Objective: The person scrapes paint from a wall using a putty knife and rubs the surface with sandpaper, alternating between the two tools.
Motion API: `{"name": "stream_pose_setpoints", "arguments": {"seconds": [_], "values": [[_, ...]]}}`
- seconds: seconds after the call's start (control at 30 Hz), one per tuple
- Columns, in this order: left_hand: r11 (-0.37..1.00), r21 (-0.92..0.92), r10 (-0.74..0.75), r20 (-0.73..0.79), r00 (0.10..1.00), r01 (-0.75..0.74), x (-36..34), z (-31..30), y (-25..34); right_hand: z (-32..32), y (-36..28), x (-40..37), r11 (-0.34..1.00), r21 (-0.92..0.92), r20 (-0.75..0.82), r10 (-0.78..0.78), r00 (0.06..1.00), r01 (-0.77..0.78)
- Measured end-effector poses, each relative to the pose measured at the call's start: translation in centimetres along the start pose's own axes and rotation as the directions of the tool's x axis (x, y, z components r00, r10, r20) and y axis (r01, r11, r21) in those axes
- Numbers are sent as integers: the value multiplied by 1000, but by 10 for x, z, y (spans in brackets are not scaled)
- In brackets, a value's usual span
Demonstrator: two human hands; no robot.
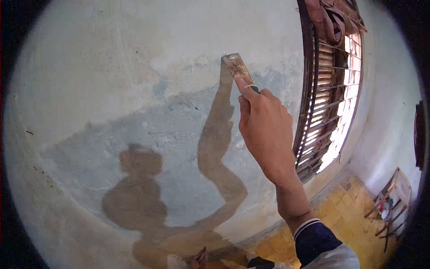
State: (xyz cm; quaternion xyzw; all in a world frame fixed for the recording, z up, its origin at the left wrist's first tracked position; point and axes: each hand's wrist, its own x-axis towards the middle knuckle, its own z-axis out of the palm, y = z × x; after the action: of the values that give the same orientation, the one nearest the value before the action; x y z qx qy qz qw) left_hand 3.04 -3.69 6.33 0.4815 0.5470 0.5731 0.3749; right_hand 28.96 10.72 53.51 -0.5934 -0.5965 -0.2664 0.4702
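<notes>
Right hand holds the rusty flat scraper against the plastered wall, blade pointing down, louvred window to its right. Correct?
No. The head view shows the right hand holding the rusty flat metal scraper with its blade pointing up, not down. It does meet the pale plastered wall, and the louvred wooden window is to its right.

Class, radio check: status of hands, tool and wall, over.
Right hand shut on scraper, blade against wall. Left hand low at frame edge, grip unclear. Nothing between blade and wall; window off right.

No readable text or numbers on scraper [237,67], wall [112,67] or shutter [323,89]
</notes>
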Motion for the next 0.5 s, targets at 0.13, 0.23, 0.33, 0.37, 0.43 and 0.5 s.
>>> {"name": "stream_pose_setpoints", "arguments": {"seconds": [0.13,0.23,0.33,0.37,0.43,0.5], "values": [[1000,-7,-2,27,1000,2,2,-4,-3,12,-4,-3,999,2,-42,40,998,-40],[1000,-18,-5,47,999,6,1,-3,-6,16,-11,12,999,-23,-115,46,992,-49],[1000,-24,-4,66,998,6,2,-5,-8,4,-17,5,999,-12,-15,49,999,-49],[1000,-27,-5,70,997,7,1,-7,-9,0,-18,-1,999,-7,53,47,997,-47],[999,-33,0,80,997,2,4,-7,-10,9,-16,1,998,8,31,60,998,-60],[999,-41,-2,87,996,6,4,-9,-11,11,-17,2,997,19,10,72,997,-72]]}}
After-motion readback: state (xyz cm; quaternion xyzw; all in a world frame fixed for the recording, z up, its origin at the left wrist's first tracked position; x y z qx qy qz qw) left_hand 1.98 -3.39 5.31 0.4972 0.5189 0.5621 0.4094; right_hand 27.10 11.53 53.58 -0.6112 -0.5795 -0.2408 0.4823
